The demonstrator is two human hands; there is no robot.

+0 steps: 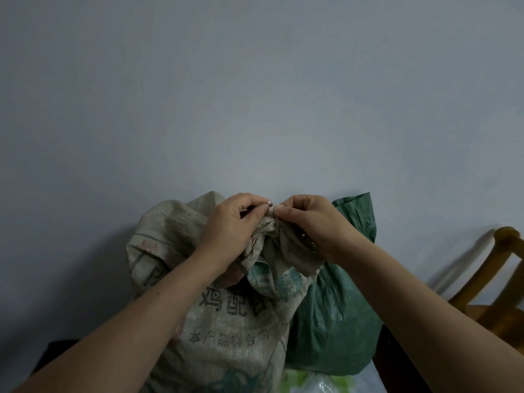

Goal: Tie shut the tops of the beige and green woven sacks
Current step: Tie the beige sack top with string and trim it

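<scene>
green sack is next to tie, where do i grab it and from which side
Grip the green sack by its loose top flap, which stands upright and fairly flat. Coming down from above looks best: the body below bulges full and offers no fold to pinch, and the beige sack crowds its left side.

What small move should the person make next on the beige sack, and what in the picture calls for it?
Probably draw the two hands apart to cinch the knot. The left hand and right hand each pinch bunched fabric at the gathered neck of the beige sack, fingertips nearly meeting, and the twist there looks loose. The green sack beside it can wait.
</scene>
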